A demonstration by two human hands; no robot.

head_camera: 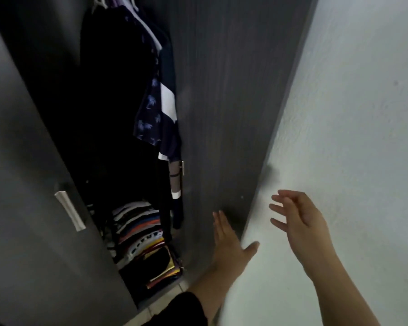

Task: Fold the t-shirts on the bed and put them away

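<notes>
Left hand (231, 241) lies flat, fingers straight, against the dark wardrobe door (224, 114). Right hand (299, 217) hovers spread and empty by the wall (353, 114).

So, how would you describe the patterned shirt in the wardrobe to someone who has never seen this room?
Find the open dark grey wood-grain wardrobe beside the pale wall. Among the clothes hanging inside, look at the right end of the row, above the stack of folded colourful clothes. The navy shirt with pale palm-tree prints is the only patterned hanging garment; its neighbour is dark with a plain white panel.
</notes>
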